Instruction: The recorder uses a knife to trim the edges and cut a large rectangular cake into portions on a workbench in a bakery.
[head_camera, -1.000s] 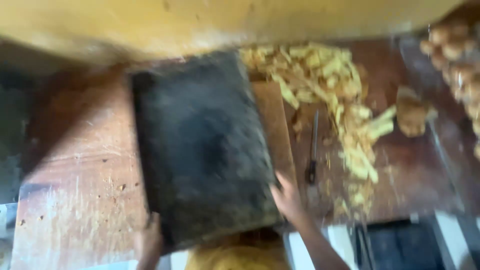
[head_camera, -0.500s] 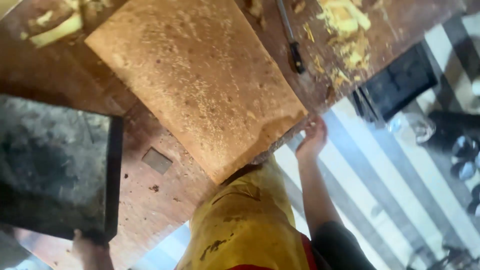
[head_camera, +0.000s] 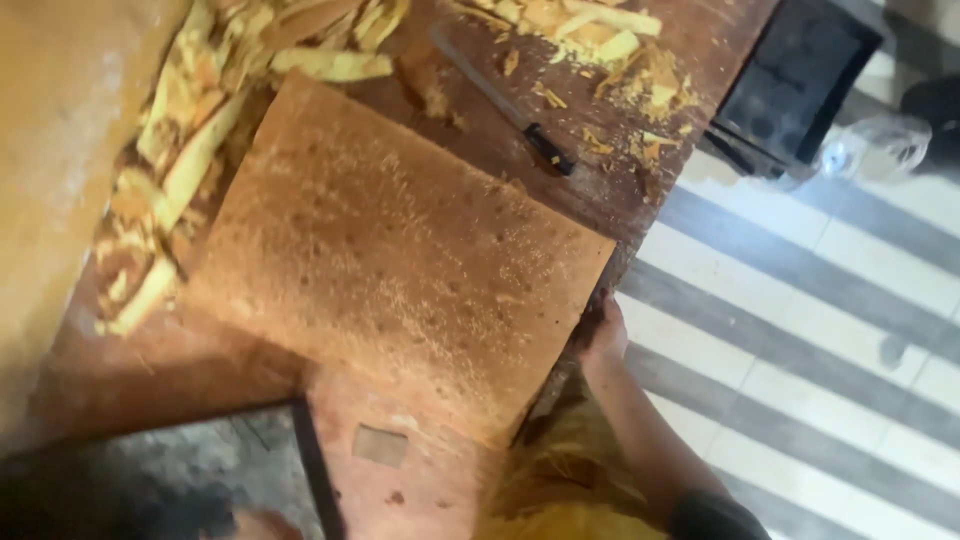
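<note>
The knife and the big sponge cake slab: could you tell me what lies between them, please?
In the head view, bare brown table with a few crumbs separates the knife from the cake slab.

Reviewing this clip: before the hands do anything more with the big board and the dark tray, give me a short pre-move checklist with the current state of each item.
1. Right hand on the cutting board: ok, it grips the board's near right corner at the table edge.
2. Left hand on the dark tray: cannot tell, only a blurred bit shows at the tray's lower edge.
3. Board surface bare: ok, only fine crumbs on it.
4. Knife away from the hands: ok, it lies on the table beyond the board.
5. Peelings off the board: ok, they are heaped along its far and left sides.
6. Tray resting flat: cannot tell, it is cut off by the frame.
</note>
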